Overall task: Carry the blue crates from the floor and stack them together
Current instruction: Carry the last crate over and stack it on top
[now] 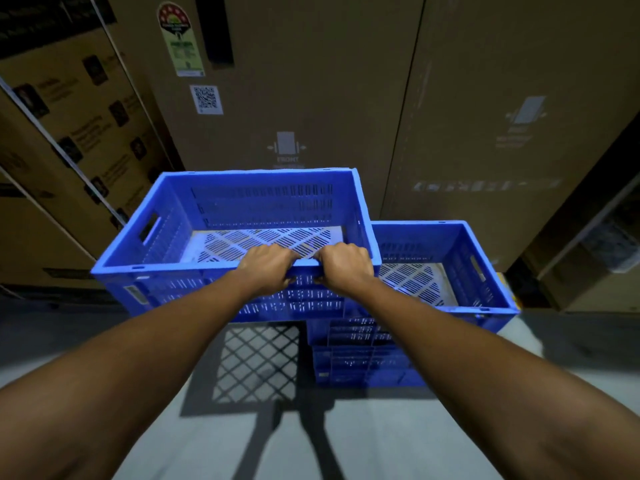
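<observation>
Both hands, left (pixel 268 265) and right (pixel 346 266), closed on crate (pixel 180 244) near rim, held aloft. Stack (pixel 450 271) lies right of the grip, lower; long axes parallel; right hand nearer.

Fingertips of my left hand (pixel 269 266) and right hand (pixel 346 266) curl out of sight behind the carried crate's (pixel 239 216) near rim. That crate covers the crate stack's (pixel 433 271) left part, how many tiers I can't tell. Cardboard boxes (pixel 346 81) run off the top edge, their print too blurred to read.
</observation>
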Action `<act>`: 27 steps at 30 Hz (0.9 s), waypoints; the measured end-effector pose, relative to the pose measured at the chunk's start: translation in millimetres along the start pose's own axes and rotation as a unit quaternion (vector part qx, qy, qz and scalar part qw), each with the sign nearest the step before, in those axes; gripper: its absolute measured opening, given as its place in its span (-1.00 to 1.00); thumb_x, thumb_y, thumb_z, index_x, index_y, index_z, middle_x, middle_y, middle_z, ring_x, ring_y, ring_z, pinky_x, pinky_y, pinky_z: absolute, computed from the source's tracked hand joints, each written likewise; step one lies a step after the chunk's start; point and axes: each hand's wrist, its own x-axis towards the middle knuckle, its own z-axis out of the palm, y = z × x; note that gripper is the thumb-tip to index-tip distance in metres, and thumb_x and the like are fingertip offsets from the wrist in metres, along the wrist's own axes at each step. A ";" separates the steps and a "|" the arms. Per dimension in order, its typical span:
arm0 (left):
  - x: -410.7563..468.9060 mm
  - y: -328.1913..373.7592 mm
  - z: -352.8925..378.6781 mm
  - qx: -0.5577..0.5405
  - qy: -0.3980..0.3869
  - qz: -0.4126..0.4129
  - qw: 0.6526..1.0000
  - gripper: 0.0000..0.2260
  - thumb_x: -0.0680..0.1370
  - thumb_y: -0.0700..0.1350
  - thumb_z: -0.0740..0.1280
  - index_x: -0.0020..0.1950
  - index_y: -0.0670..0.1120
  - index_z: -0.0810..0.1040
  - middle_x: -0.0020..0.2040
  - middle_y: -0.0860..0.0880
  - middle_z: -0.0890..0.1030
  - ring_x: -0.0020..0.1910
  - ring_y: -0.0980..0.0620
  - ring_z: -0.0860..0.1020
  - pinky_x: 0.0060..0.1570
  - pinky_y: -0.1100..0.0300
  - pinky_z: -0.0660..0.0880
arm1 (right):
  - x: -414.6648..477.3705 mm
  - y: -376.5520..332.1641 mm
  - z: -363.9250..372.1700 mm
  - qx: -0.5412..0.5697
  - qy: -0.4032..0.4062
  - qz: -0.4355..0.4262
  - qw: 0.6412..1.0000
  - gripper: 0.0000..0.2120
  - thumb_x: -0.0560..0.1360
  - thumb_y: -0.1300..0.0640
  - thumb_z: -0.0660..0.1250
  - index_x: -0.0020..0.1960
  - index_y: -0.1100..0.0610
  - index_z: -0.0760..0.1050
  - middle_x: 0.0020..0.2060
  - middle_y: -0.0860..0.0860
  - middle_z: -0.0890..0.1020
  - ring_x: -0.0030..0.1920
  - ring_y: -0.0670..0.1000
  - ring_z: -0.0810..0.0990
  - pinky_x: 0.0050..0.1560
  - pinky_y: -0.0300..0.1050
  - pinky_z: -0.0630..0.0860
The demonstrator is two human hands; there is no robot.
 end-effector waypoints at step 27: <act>87.3 160.6 -16.9 -0.006 0.016 0.044 0.999 -0.86 0.52 -0.03 0.38 -0.06 -0.01 0.44 -0.15 -0.06 0.53 -0.14 -0.14 0.52 -0.21 0.02 0.44 | -42.0 176.4 -24.7 -0.038 -0.042 0.053 0.997 -0.71 0.43 -0.20 0.46 -0.08 0.00 0.52 -0.29 -0.02 0.49 -0.09 0.15 0.61 -0.21 -0.07 0.34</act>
